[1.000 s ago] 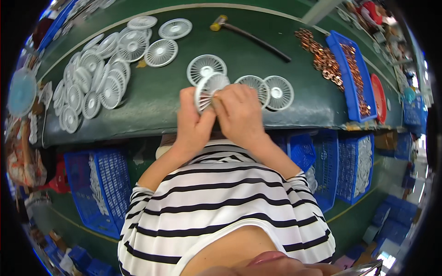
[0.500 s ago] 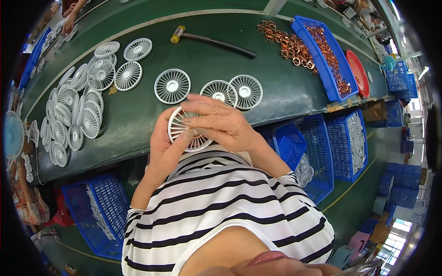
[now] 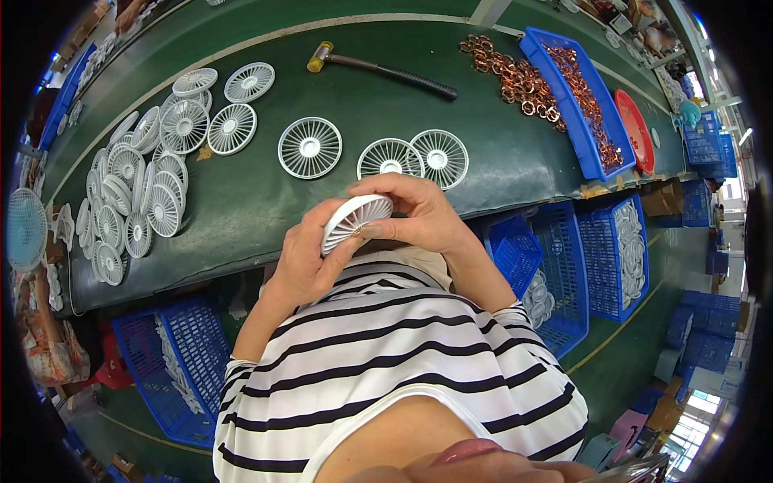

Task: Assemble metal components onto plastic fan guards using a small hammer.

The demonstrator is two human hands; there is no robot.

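Note:
A white spoked plastic fan grille (image 3: 354, 221) is held over the table's near edge, tilted steeply. My left hand (image 3: 310, 253) grips its left and lower rim, thumb at the lower edge. Against its right side my right hand (image 3: 423, 216) is closed, fingers at the far rim and thumb near the middle. A small coppery bit shows by the right thumb, too small to make out. Just beyond lie three similar grilles: a single one (image 3: 310, 147), and a pair where the left grille (image 3: 390, 157) overlaps the right grille (image 3: 441, 159).
Many more white grilles (image 3: 183, 126) are heaped at the left. A hammer (image 3: 394, 72) lies at the back. Copper-coloured rings (image 3: 527, 92) spill beside a blue tray (image 3: 568, 121), with a red plate (image 3: 634, 133) behind it. Blue baskets (image 3: 608, 256) stand below the table's edge.
The grille has turned from facing upward to a steep tilt. My right hand's fingers, stretched across its face before, now curl at its rim and near its middle.

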